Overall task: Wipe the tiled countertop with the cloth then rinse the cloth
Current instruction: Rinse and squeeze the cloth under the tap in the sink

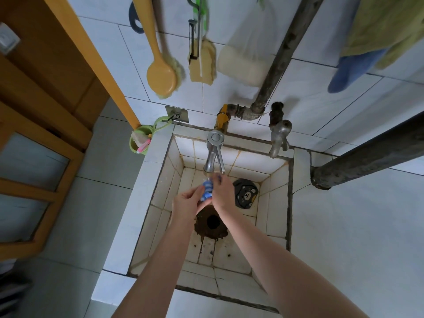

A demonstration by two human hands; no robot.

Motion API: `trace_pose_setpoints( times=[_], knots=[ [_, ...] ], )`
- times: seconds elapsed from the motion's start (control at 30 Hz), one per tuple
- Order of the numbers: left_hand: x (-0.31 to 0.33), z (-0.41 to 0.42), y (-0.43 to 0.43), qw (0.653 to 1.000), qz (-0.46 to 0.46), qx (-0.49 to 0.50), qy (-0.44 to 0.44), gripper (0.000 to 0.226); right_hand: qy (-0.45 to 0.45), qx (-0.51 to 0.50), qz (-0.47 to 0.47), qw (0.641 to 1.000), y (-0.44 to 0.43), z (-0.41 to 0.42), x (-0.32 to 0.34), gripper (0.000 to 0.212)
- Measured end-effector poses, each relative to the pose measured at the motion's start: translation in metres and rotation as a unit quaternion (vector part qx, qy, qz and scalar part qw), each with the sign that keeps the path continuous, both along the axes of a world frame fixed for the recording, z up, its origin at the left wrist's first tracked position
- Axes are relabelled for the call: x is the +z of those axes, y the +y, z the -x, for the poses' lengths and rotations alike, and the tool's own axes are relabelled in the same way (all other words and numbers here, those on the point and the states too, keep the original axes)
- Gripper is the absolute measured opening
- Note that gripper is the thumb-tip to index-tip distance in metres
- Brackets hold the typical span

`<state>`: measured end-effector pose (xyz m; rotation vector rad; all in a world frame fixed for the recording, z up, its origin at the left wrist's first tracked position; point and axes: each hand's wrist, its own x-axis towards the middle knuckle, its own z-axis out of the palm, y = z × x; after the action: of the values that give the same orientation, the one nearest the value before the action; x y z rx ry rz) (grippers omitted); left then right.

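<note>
Hands meet low inside the square white-tiled sink, directly under the spout of the silver metal tap. Between them is the small blue and white patterned cloth, bunched into a tight roll. The left hand has its fingers curled round the near, lower part of the cloth. The right hand shows its back to the camera and is closed round the far, upper part, with a bit of blue showing past its fingertips. Both hands therefore clamp on the cloth. It is not possible to tell if water is running from the spout.

Just near of the hands, in the sink floor, is the round dark drain hole with a brown stained ring round it. A round black rubber plug with a bear face lies to the right of the hands on the sink floor. The white tiled countertop spreads to the right of the sink.

On the far wall a dull grey old tap sits to the right of the silver one, and a valve with a yellow handle is behind it, joined to a dark rusty pipe. Higher on the wall hang a yellow long-handled plastic brush, a yellow sponge on a handle and a pale block in a clear bag. A light green plastic cup hangs at the far left corner of the sink. At far right hang a blue cloth and a green towel. An orange-brown wooden door stands at the left.
</note>
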<state>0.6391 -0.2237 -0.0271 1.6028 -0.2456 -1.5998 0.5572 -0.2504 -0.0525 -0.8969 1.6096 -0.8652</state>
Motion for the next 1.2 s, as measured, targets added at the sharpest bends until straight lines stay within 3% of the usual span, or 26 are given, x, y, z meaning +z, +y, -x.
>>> trace_pose_setpoints(
  times=[0.13,0.23,0.5,0.6,0.67,0.77,0.9,1.0,1.2],
  knots=[
    [0.005,-0.003,-0.012,0.998,-0.023,0.05,0.012,0.018,-0.069,0.076,0.019,0.994,0.01,0.003,0.004,0.024],
    [0.003,-0.002,-0.016,0.999,-0.022,0.039,0.009,0.022,-0.041,0.141,0.032,0.989,0.017,-0.001,0.0,0.027],
    [-0.003,-0.006,-0.007,0.999,0.002,-0.021,-0.041,0.022,-0.061,0.006,-0.012,0.998,0.005,0.009,0.004,0.015],
    [-0.003,-0.01,-0.005,0.999,0.016,-0.028,-0.043,0.018,-0.158,-0.02,-0.026,0.987,0.005,0.014,0.007,0.015],
    [-0.001,-0.006,-0.004,0.998,0.033,-0.032,-0.041,0.019,-0.206,0.013,-0.044,0.978,0.007,0.011,0.009,0.016],
    [-0.001,-0.001,-0.004,0.995,0.061,-0.046,-0.067,0.026,-0.169,0.056,-0.064,0.982,0.008,0.004,0.011,0.023],
    [-0.001,-0.003,-0.002,0.987,0.085,-0.11,-0.086,0.032,-0.085,0.008,-0.023,0.996,0.004,0.008,0.013,0.017],
    [0.002,-0.003,-0.003,0.99,0.077,-0.082,-0.086,0.028,-0.082,-0.014,-0.011,0.996,0.005,0.008,0.011,0.014],
    [0.008,-0.007,-0.003,0.997,0.054,-0.036,0.04,0.018,-0.143,0.036,0.011,0.989,0.014,0.007,0.015,0.017]
  ],
)
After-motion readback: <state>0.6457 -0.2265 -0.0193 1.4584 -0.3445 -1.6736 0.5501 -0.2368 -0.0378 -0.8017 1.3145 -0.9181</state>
